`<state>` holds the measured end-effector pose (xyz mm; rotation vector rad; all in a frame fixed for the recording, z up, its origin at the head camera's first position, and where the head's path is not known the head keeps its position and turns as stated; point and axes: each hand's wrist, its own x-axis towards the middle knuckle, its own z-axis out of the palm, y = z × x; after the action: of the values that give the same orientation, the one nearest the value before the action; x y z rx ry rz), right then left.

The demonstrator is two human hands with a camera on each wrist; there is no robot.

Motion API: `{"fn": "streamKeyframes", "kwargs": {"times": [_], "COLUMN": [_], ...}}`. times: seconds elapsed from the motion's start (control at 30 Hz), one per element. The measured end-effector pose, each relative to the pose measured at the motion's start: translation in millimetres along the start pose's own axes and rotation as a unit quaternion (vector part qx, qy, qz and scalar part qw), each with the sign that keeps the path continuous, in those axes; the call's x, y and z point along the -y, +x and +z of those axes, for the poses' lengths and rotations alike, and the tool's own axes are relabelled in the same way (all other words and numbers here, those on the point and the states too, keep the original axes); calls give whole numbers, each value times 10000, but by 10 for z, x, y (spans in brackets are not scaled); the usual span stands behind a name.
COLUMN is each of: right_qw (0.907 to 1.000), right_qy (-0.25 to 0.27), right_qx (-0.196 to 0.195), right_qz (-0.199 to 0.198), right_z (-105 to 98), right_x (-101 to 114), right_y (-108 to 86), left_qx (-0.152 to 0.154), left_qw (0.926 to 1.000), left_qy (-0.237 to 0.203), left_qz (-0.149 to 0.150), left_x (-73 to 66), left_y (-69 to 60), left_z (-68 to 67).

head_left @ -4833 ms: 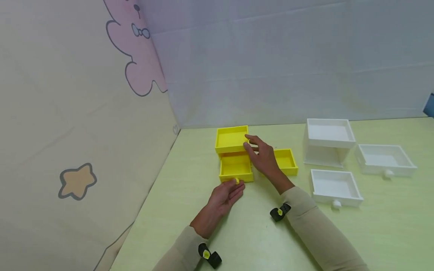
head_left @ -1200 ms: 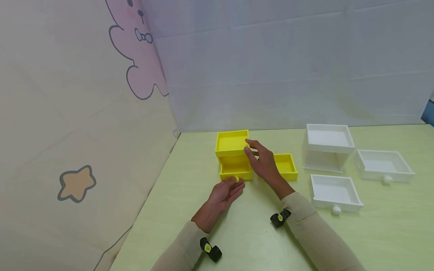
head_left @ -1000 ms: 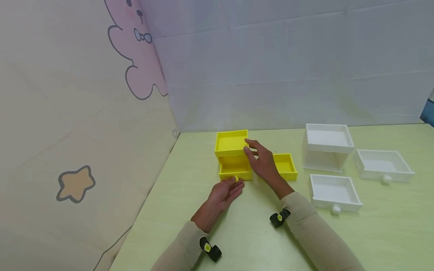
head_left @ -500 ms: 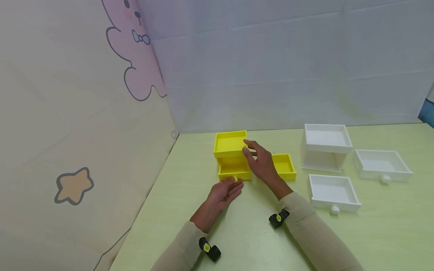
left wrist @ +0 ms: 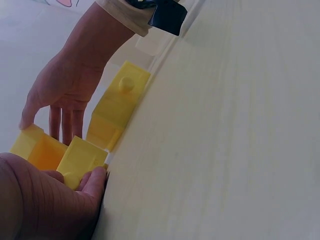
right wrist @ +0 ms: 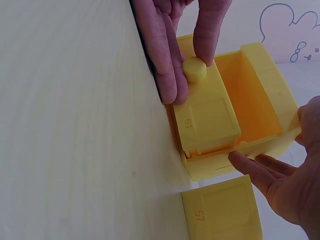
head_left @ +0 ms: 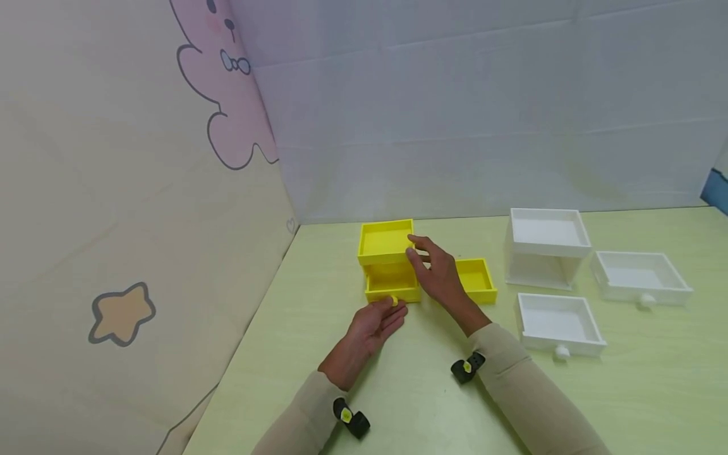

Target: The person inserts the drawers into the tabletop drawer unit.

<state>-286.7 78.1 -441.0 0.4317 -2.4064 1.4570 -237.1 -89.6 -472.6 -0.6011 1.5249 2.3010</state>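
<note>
A small yellow cabinet (head_left: 387, 240) with a tray-like top stands at the back left of the table. Its lower drawer (head_left: 392, 295) sticks partway out of the front, beneath an open upper slot. My left hand (head_left: 366, 328) pinches this drawer's round knob (right wrist: 194, 69) between thumb and fingers, clear in the right wrist view. Against the cabinet's right side rests my right hand (head_left: 440, 272), its fingers fairly straight and its thumb by the front corner. A second yellow drawer (head_left: 476, 278), loose on the table, is partly hidden behind that hand.
A white cabinet (head_left: 548, 237) with an open front stands further right. Two white drawers lie separately: one drawer (head_left: 560, 316) in front of it, another drawer (head_left: 643, 272) to its right. Fabric walls border the table (head_left: 415, 404) at the back and left.
Since the earliest frame, the lower yellow drawer has slid further into the cabinet, with my left hand still at its knob. My right hand has kept its place. The head view has shifted slightly.
</note>
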Motion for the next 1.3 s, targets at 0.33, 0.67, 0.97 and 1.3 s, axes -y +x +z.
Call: {"fn": "streamKeyframes", "kwargs": {"times": [0.33, 0.67, 0.97, 1.3], "right_qw": [10000, 10000, 9999, 9999], "right_qy": [37, 41, 14, 38], "right_qx": [-29, -68, -133, -116], "right_qz": [16, 52, -15, -58], "right_z": [-10, -20, -22, 27], "right_x": [19, 16, -23, -13], "right_y": [2, -18, -3, -10], "left_qx": [94, 119, 117, 56], "left_qw": [9999, 9999, 9999, 9999], "left_qy": [58, 7, 26, -139], "left_qz": [18, 46, 11, 82], "left_x": [-19, -22, -41, -29], "left_y": [8, 30, 48, 49], "left_z": [8, 21, 45, 6]}}
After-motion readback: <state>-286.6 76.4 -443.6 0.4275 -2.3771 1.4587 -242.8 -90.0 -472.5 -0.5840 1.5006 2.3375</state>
